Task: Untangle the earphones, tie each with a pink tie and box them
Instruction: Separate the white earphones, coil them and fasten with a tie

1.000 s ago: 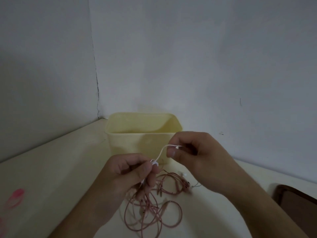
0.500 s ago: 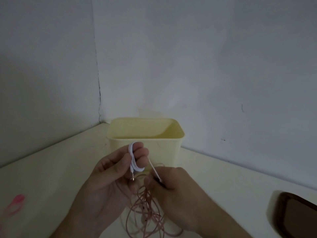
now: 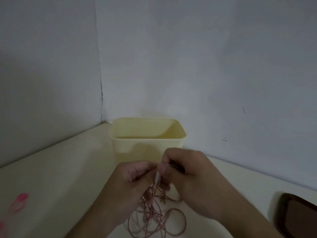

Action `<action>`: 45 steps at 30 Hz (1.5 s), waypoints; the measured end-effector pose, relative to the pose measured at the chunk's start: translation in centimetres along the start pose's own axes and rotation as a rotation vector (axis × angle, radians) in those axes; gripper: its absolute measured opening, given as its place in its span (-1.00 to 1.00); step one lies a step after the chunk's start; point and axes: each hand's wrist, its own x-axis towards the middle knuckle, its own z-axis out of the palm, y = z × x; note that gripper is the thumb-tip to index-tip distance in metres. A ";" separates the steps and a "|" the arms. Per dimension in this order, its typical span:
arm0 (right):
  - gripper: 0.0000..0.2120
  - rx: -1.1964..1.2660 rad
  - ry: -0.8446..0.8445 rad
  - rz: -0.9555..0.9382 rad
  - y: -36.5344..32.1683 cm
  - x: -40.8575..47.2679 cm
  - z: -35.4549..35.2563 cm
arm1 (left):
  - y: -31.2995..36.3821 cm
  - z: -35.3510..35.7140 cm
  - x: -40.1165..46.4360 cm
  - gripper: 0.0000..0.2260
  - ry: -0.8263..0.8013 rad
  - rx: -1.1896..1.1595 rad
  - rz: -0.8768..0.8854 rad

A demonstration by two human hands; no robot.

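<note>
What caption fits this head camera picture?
Both hands pinch a white cord above tangled pink earphones, before the yellow box.

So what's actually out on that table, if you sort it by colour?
Yellow: 1, the open box.
Pink: 2, the tangle of earphone cable under the hands, and the ties at the far left, too blurred to count singly.
White: 1, a cable pinched between the hands.
Dark brown: 1, a tray.
Total: 5.
</note>
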 end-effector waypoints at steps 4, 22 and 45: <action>-0.75 0.097 0.071 0.012 0.6 0.2 -0.4 | 0.6 -0.1 -0.4 -0.76 -0.139 -0.186 -0.053; -0.78 -0.171 -0.061 -0.035 0.6 0.0 1.8 | 0.0 0.1 -0.1 -0.73 0.184 0.010 0.084; -0.83 -0.246 -0.095 0.007 0.8 0.1 2.2 | 0.0 0.1 0.0 -0.78 0.179 -0.097 0.059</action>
